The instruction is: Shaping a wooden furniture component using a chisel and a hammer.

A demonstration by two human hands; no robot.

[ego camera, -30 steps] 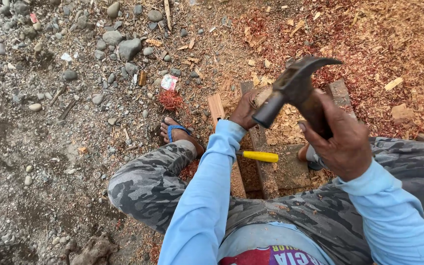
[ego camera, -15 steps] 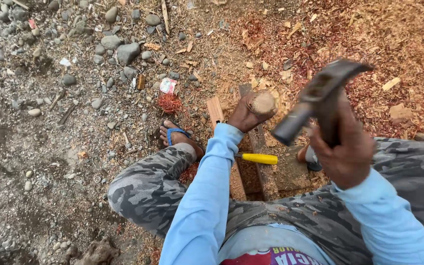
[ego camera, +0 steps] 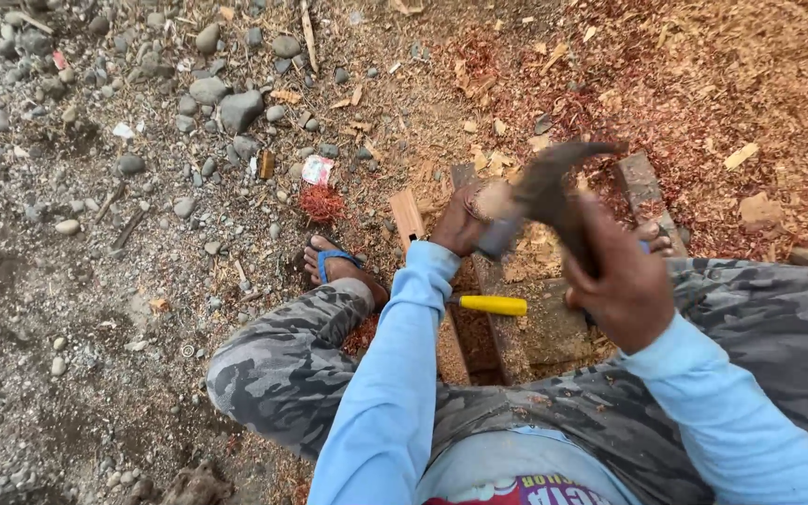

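Observation:
My right hand grips the handle of a dark claw hammer, whose head is blurred just right of my left hand. My left hand is closed around a pale rounded wooden piece and holds it on weathered planks between my knees. A yellow-handled tool lies on the planks below my left wrist. Exactly what the pale piece is cannot be told.
My left foot in a blue sandal rests on gravel beside a short plank end. Grey stones cover the ground at left. Reddish wood shavings spread at right, with another plank there.
The hammer, raised up and to the right half a second ago, has swung down and left toward my left hand. My left hand has stayed in place.

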